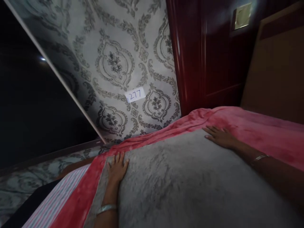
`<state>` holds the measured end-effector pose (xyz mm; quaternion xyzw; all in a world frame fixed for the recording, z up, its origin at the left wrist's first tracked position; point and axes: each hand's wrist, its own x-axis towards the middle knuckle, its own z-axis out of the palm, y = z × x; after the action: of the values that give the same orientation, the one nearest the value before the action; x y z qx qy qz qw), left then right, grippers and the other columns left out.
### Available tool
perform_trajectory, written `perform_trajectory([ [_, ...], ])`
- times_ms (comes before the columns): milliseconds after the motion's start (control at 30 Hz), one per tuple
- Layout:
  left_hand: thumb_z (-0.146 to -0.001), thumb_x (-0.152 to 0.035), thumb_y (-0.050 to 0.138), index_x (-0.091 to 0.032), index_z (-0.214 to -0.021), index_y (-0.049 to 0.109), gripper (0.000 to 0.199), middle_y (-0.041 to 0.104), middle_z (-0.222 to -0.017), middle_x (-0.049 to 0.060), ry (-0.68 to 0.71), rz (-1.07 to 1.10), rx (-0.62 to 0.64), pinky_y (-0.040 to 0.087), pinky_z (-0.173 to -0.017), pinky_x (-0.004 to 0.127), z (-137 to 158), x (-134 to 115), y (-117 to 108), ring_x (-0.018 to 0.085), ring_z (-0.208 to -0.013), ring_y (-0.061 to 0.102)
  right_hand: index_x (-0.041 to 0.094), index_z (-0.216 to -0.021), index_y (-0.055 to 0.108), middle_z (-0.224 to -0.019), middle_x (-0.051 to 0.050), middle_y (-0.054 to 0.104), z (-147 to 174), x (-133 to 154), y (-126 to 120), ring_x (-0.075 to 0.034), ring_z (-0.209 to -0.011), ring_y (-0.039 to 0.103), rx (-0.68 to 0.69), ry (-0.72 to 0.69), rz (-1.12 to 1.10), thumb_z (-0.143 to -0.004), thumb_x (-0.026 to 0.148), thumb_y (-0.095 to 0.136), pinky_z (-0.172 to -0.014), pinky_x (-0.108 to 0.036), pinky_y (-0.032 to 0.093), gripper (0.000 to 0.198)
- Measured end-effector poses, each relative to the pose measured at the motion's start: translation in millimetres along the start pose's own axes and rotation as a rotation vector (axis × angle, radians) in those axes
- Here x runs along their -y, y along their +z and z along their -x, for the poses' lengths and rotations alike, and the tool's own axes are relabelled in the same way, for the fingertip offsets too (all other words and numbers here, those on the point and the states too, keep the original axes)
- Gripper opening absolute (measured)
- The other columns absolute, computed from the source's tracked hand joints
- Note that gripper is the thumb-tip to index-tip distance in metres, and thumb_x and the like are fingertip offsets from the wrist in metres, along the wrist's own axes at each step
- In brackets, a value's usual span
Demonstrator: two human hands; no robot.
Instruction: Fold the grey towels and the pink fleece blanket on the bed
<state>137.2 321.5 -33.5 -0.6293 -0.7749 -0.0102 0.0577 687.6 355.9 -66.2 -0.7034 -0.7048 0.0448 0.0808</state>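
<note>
A grey cloth with a soft, brushed surface (180, 177) lies spread out over a red-pink plush blanket (266, 129). Near the cloth's far left corner, my left hand (117, 169) rests flat with its fingers spread. My right hand (219, 136) lies palm down at the far right corner, fingers apart, partly over the cloth's edge and the blanket. Neither hand grasps anything. The near part of the cloth runs out of view at the bottom.
Striped fabric (59, 193) shows beyond the blanket at left. Behind stands a patterned wall (144, 57) with a paper label (135, 94) reading 277. A dark glossy panel (42, 104) is at left; a red wooden panel (213, 63) and brown board (275, 69) stand at right.
</note>
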Motion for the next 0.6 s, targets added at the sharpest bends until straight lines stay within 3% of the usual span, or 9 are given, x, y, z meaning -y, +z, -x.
perform_trajectory([
  [100,-0.103,-0.047,0.028,-0.026,-0.162,0.027,0.063,0.023,-0.170,0.007,0.016,-0.003,-0.013,0.017,-0.123,0.066,-3,1,2,0.031,-0.157,0.017,0.020,-0.163,0.028,-0.167,-0.008,0.020,3,-28,-1,-0.030,-0.156,0.013,-0.022,0.124,0.016,-0.099,0.052,0.018,-0.125,-0.060,0.011,0.073],
  [267,-0.104,-0.046,0.029,-0.025,-0.162,0.029,0.062,0.024,-0.169,0.008,0.010,-0.013,-0.019,0.017,-0.122,0.066,1,-3,1,0.031,-0.157,0.018,0.018,-0.163,0.029,-0.167,-0.009,0.021,5,-23,-8,-0.031,-0.155,0.016,-0.008,0.143,0.038,-0.101,0.044,0.019,-0.125,-0.059,0.014,0.068],
  [400,-0.104,-0.045,0.030,-0.023,-0.162,0.027,0.062,0.022,-0.169,0.010,0.012,-0.008,0.006,0.015,-0.123,0.066,6,-4,-10,0.033,-0.157,0.017,0.011,-0.158,0.040,-0.164,-0.021,0.024,16,2,-19,-0.041,-0.152,0.022,0.001,0.128,0.017,-0.100,0.044,0.024,-0.115,-0.071,0.023,0.068],
  [500,-0.103,-0.046,0.035,-0.016,-0.161,0.031,0.066,0.021,-0.168,0.017,0.004,0.013,0.074,0.019,-0.120,0.068,10,-13,-29,0.040,-0.155,0.019,0.022,-0.160,0.037,-0.168,-0.012,0.015,43,38,-17,-0.035,-0.155,0.014,-0.017,-0.031,-0.016,-0.101,0.052,0.027,-0.119,-0.064,0.021,0.067],
  [600,-0.101,-0.051,0.037,-0.012,-0.160,0.034,0.070,0.016,-0.168,0.023,0.049,0.033,0.049,0.024,-0.119,0.068,26,-51,-48,0.045,-0.153,0.023,0.027,-0.161,0.034,-0.169,-0.008,0.014,76,77,-6,-0.033,-0.155,0.016,-0.015,-0.183,-0.045,-0.099,0.054,0.031,-0.121,-0.063,0.021,0.067],
])
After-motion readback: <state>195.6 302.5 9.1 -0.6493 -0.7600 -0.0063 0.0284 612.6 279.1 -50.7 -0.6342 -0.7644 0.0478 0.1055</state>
